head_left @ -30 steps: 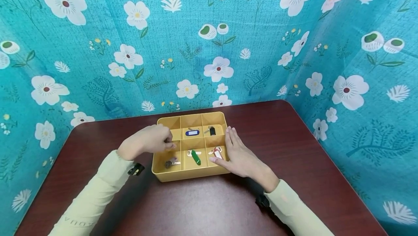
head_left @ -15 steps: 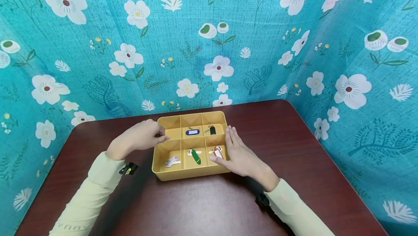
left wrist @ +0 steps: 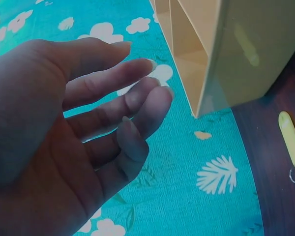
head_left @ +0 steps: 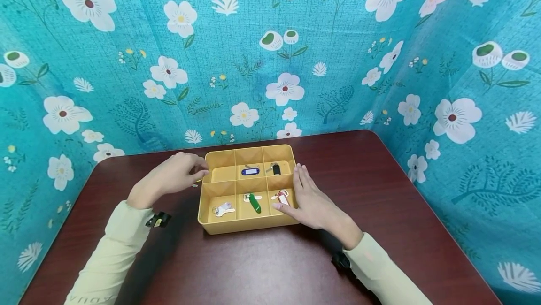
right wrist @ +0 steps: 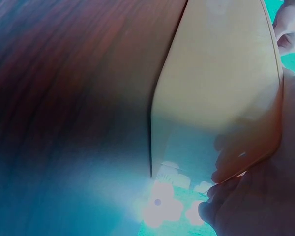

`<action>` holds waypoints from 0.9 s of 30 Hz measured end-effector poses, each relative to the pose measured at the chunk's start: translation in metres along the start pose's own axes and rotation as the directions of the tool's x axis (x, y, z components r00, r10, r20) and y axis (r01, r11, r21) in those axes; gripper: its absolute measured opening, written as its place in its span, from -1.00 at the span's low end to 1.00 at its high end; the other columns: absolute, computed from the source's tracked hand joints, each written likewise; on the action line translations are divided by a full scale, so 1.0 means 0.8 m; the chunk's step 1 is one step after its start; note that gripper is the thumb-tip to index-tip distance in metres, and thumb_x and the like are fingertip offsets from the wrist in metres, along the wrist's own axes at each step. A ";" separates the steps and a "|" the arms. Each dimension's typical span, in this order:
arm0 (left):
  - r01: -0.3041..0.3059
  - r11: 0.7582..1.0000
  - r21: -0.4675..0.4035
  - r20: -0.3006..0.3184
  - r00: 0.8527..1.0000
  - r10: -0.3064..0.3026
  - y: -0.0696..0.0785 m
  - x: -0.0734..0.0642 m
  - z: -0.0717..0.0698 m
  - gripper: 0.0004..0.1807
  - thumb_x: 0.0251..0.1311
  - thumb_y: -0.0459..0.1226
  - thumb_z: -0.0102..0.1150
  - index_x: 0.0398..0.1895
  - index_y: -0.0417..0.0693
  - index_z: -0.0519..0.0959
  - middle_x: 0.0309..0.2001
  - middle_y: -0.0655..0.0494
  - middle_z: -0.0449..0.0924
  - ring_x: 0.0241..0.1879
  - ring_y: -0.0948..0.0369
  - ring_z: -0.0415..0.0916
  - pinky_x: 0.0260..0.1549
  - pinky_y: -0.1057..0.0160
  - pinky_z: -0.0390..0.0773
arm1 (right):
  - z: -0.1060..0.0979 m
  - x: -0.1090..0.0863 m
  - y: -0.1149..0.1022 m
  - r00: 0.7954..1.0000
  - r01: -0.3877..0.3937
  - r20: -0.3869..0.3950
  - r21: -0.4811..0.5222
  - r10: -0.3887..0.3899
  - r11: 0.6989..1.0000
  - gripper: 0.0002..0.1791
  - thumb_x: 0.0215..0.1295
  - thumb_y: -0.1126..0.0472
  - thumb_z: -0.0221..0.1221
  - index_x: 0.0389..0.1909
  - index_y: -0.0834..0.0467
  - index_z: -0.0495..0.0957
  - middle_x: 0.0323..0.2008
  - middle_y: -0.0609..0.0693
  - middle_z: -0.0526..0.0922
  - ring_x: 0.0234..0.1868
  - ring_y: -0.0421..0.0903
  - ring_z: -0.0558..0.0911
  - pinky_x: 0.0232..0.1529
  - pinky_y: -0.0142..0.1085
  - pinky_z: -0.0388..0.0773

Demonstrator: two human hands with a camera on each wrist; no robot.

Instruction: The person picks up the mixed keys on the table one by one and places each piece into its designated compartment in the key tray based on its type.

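A yellow divided box (head_left: 249, 226) stands on the table. My left hand (head_left: 173, 176) hovers just left of its wall, fingers loosely bent and holding nothing. Below that hand, mostly hidden in the head view, a key with a yellow tag (left wrist: 291, 140) lies on the table outside the box. My right hand (head_left: 313, 202) rests against the box's right wall, its fingers straight and its thumb over the front right compartment. Inside lie a key with a pale tag (head_left: 224, 209), a green tag (head_left: 255, 203), a red-edged white tag (head_left: 282, 198), a blue tag (head_left: 250, 171) and a black tag (head_left: 276, 169).
The back left compartment (head_left: 221, 173) of the box shows only its bare floor. A dark red-brown table (head_left: 270, 267) lies beneath everything. A teal flowered cloth (head_left: 249, 61) hangs behind the table and at both sides.
My left hand has moved left, from above the left compartments to outside the box, uncovering the pale-tagged key. A bit of yellow now shows beneath it. My right hand has stayed in place.
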State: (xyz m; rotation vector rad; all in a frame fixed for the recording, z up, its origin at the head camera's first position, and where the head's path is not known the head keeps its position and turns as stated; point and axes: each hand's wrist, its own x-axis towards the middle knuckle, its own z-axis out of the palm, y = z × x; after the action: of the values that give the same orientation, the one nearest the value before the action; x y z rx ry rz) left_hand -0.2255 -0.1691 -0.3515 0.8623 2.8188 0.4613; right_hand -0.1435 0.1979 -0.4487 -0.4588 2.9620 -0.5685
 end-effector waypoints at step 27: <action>0.028 0.997 0.066 -0.123 0.992 -0.020 -0.044 -0.022 0.019 -0.73 0.38 -0.25 0.33 0.03 -0.23 0.71 -0.03 -0.14 0.71 -0.10 -0.02 0.66 -0.05 -0.09 0.71 | -0.001 -0.001 -0.002 1.000 0.004 -0.009 0.002 -0.004 1.000 0.43 0.24 -0.76 -0.21 0.68 0.34 -0.23 0.72 0.26 -0.32 0.75 0.19 -0.21 0.69 0.06 0.06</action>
State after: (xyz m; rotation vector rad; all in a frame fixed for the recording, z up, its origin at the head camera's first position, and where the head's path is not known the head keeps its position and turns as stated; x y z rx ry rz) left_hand -0.2258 -0.2032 -0.3763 0.8391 2.9690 0.4315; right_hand -0.1421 0.1971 -0.4471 -0.4639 2.9692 -0.5750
